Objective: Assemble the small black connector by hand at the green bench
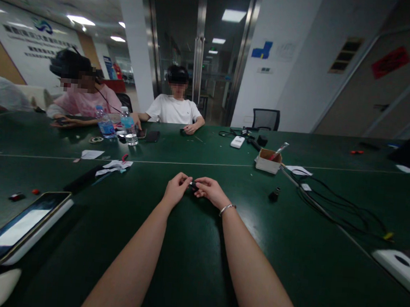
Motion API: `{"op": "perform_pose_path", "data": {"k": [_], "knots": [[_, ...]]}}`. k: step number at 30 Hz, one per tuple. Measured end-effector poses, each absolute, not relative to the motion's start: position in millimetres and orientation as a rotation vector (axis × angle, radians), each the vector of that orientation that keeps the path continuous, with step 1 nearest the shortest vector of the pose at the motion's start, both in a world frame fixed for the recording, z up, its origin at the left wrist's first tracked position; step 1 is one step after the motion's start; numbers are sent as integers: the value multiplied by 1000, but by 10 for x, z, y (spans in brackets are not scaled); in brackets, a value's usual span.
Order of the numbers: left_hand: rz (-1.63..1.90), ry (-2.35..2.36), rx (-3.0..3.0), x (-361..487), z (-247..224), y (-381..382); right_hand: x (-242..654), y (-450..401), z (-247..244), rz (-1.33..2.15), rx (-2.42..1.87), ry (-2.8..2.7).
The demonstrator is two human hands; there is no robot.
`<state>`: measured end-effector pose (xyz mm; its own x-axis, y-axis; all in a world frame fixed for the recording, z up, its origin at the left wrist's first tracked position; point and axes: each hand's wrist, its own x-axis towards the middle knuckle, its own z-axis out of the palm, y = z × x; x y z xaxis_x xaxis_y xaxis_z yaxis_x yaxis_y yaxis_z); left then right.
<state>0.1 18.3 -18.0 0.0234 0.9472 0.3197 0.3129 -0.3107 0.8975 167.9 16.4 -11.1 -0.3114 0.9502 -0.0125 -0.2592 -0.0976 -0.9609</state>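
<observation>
Both hands meet over the middle of the green table [190, 247]. Between their fingertips is a small black object [193, 185] with a light, shiny part at its left end. My left hand [176, 189] pinches that left end between thumb and finger. The right end is gripped by my right hand [211, 191], whose wrist wears a silver bracelet. The fingers cover much of the object, so its exact shape is hard to tell. To the right, a small black item [274, 194] lies on the table.
A phone [25, 227] rests on a white block at the left. Paper scraps [115, 166], bottles [129, 127], a small box [268, 163] and black cables [339, 202] lie farther off. Two people [176, 105] sit across the table, with part of another person at far left.
</observation>
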Motion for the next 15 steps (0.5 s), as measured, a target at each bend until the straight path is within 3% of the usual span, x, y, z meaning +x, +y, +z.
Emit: {"op": "perform_pose_path", "data": {"k": [15], "knots": [[1317,1158,1687,-27,-156,183,1686,158,-111,1596,-851,-1159]]}}
